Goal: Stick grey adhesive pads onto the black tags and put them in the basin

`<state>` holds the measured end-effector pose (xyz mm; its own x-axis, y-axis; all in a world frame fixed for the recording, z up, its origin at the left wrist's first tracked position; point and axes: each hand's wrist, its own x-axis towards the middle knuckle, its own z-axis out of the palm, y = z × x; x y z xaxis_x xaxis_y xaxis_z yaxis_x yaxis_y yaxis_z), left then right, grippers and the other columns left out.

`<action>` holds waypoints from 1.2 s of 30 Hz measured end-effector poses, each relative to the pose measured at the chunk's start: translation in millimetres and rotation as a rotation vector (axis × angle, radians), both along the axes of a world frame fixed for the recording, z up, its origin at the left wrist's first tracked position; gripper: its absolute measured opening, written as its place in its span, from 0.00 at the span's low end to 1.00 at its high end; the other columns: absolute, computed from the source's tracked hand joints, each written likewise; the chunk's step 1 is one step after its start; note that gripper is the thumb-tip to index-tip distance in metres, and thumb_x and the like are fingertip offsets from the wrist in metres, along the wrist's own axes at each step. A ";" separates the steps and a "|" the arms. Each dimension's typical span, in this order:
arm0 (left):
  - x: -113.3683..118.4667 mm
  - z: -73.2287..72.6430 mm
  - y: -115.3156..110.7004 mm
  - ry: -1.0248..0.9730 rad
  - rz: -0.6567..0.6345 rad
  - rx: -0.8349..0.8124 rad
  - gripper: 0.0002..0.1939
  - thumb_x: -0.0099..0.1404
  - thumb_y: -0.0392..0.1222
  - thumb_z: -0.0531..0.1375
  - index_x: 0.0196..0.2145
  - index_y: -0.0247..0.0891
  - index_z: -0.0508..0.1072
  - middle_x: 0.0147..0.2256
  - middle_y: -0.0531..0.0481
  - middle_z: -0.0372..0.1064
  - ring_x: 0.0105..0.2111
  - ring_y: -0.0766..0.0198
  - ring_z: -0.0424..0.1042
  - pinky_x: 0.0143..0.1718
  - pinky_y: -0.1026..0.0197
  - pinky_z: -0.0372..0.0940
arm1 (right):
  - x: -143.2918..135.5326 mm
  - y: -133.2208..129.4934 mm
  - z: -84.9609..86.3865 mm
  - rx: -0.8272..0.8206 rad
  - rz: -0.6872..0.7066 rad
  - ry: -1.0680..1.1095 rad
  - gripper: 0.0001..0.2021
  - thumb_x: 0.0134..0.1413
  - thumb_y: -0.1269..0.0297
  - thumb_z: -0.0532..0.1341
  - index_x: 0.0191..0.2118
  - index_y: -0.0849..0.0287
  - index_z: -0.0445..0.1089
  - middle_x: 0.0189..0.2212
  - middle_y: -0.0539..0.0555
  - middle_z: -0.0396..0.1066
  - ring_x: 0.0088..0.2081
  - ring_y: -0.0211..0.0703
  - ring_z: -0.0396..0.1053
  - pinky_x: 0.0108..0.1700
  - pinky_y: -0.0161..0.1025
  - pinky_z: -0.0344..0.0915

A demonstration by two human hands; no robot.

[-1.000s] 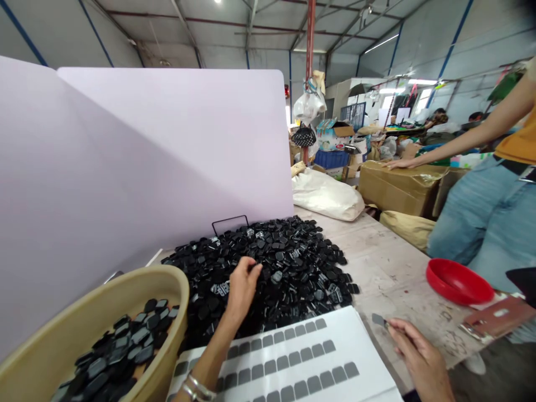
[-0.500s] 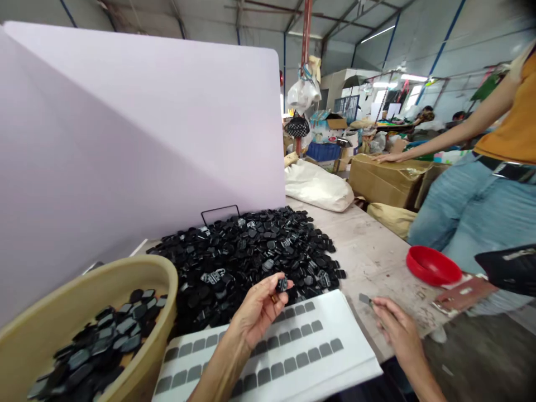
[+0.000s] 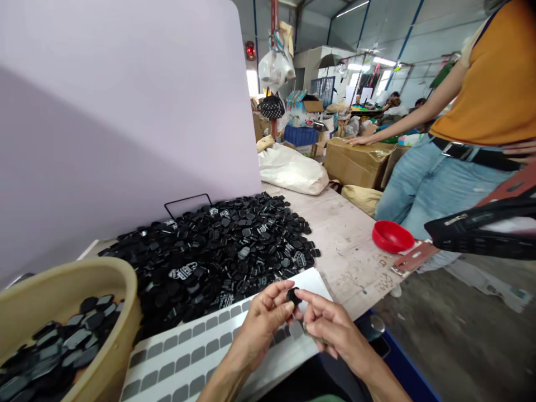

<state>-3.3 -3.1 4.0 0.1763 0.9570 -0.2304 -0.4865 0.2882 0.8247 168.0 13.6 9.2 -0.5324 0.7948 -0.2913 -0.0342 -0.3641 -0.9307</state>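
Observation:
In my left hand (image 3: 266, 312), closed between thumb and fingers, is a small black plastic piece (image 3: 294, 296) with rounded corners. My right hand (image 3: 335, 326) comes up close beside it, its index finger reaching to the piece. The other fingers are closed on a thin tool, mostly hidden, with a grey sticker (image 3: 297, 329) at its tip. Under both hands lies a white sheet (image 3: 316, 282) with rows of grey rounded-square stickers. A big heap of similar black pieces (image 3: 226, 251) spreads behind the sheet.
At left stands a yellowish tub (image 3: 125, 273) partly filled with black pieces. A pale upright board (image 3: 167, 111) rises behind the heap. A red bowl (image 3: 392, 237) sits at the table's right edge. A person in jeans (image 3: 412, 184) stands there, one hand on a cardboard box (image 3: 355, 162).
My right hand has moved left from beside the sheet to meet my left hand, bringing the grey sticker near the black piece. The view has turned right and slightly down.

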 end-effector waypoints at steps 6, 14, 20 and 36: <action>2.6 -5.8 -2.0 0.095 -0.067 -0.005 0.26 0.51 0.38 0.69 0.47 0.32 0.70 0.28 0.50 0.69 0.25 0.68 0.68 0.27 0.67 0.61 | 6.5 -2.4 8.8 0.021 0.167 -0.065 0.29 0.45 0.70 0.57 0.57 0.55 0.64 0.25 0.45 0.63 0.19 0.27 0.58 0.18 0.26 0.50; 12.7 0.0 -5.4 0.080 -0.037 -0.038 0.20 0.49 0.34 0.69 0.39 0.34 0.68 0.33 0.50 0.70 0.23 0.73 0.66 0.22 0.70 0.57 | 18.3 -11.6 -13.3 0.305 -0.250 -0.117 0.16 0.55 0.61 0.56 0.49 0.57 0.68 0.29 0.48 0.62 0.23 0.32 0.60 0.20 0.30 0.54; 15.6 4.1 -8.8 0.073 -0.060 -0.035 0.19 0.50 0.34 0.68 0.39 0.34 0.66 0.24 0.53 0.68 0.20 0.69 0.68 0.20 0.70 0.56 | 13.5 -14.8 -24.6 0.904 -0.344 -0.352 0.10 0.61 0.68 0.53 0.45 0.55 0.67 0.33 0.50 0.68 0.35 0.39 0.67 0.38 0.35 0.62; 22.4 1.6 -7.9 0.094 -0.034 -0.084 0.22 0.47 0.34 0.68 0.39 0.34 0.66 0.23 0.53 0.67 0.20 0.68 0.68 0.20 0.69 0.56 | 6.8 -19.8 -20.7 0.982 -0.236 -0.477 0.12 0.61 0.73 0.49 0.44 0.55 0.66 0.33 0.52 0.68 0.36 0.42 0.67 0.38 0.37 0.62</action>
